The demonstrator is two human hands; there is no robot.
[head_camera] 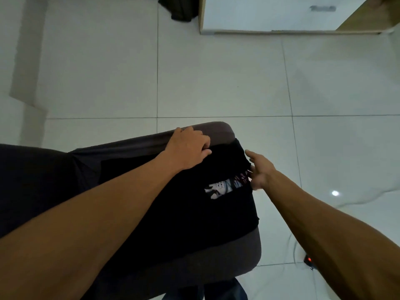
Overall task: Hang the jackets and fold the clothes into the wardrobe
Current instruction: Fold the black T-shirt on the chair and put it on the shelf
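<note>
where it lies spread on a grey padded seat (pixel 240 254), the black t-shirt (pixel 194 217) shows a pale printed strip whose writing is too blurred to be read. its far edge is gripped by the curled left hand (pixel 190 148); its right edge is touched by the right hand (pixel 259 169), fingers straight. a white wardrobe (pixel 270 16) stands well apart on the tiled floor (pixel 216 79).
</note>
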